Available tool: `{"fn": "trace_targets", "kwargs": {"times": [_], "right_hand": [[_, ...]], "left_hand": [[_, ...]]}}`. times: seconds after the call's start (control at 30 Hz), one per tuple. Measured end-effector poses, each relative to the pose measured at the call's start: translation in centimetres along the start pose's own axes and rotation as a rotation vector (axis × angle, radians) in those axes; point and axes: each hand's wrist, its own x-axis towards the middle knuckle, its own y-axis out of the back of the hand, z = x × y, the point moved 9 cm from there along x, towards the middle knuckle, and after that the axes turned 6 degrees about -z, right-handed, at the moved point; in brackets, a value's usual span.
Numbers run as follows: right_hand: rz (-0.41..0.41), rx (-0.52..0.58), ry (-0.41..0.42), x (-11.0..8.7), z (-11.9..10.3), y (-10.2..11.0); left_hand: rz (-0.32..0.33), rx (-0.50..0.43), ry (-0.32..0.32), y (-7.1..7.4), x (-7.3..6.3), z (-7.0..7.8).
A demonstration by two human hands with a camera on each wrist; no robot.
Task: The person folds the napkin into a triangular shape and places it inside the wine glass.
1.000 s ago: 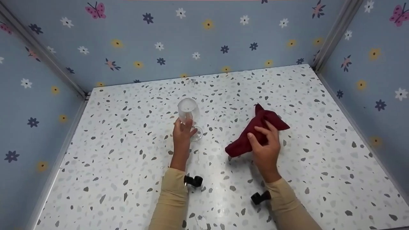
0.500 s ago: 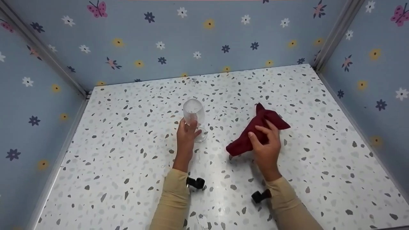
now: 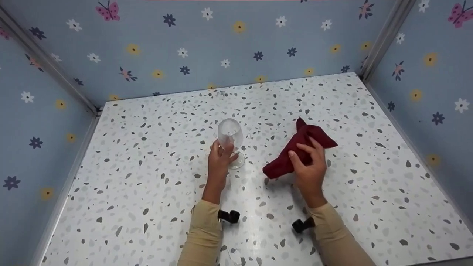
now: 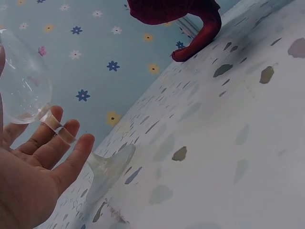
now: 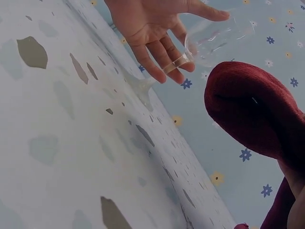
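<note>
A clear stemmed glass [image 3: 231,129] stands upright in the middle of the head view, its round foot [image 3: 237,161] on the speckled tabletop. My left hand [image 3: 218,160] is at its left side, palm towards it. In the left wrist view the extended fingers [image 4: 71,162] lie behind the stem, with the thumb beside the bowl. To the right, my right hand [image 3: 310,166] holds a bunched dark red cloth [image 3: 286,159] from above. The cloth's pointed corners stick out at the far end, and its rolled near end shows large in the right wrist view. Some right fingertips are hidden by it.
Blue panels [image 3: 207,40] with flowers and butterflies close in the white speckled table [image 3: 147,155] at the back and both sides. Metal posts mark the corners. A small black camera mount [image 3: 230,216] sits at each wrist.
The glass and my left hand have moved right and a little nearer to me, the glass staying upright. My right hand and the red cloth have hardly shifted.
</note>
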Motion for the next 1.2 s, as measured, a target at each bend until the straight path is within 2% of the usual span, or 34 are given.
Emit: {"fn": "trace_targets", "kwargs": {"times": [0.2,0.43,0.73,1.03,1.1,1.2], "right_hand": [[0.004,-0.010,-0.001,0.0,0.0,0.1],[0.016,-0.015,-0.021,-0.2,0.4,0.2],[0.003,-0.008,0.001,0.2,-0.1,0.3],[0.011,-0.013,-0.028,0.3,0.0,0.2],[0.019,-0.014,-0.027,0.3,0.0,0.3],[0.024,-0.022,-0.030,0.2,0.1,0.4]], "left_hand": [[-0.025,0.046,0.009,-0.8,-0.4,-0.1],[-0.090,0.066,0.013,-2.4,-1.8,2.9],[-0.074,0.077,0.007,-2.4,-2.4,2.8],[-0.062,0.098,-0.021,-2.5,-2.7,3.4],[-0.059,0.099,-0.019,-2.6,-2.6,2.9],[-0.052,0.094,-0.011,-2.3,-2.4,1.3]]}}
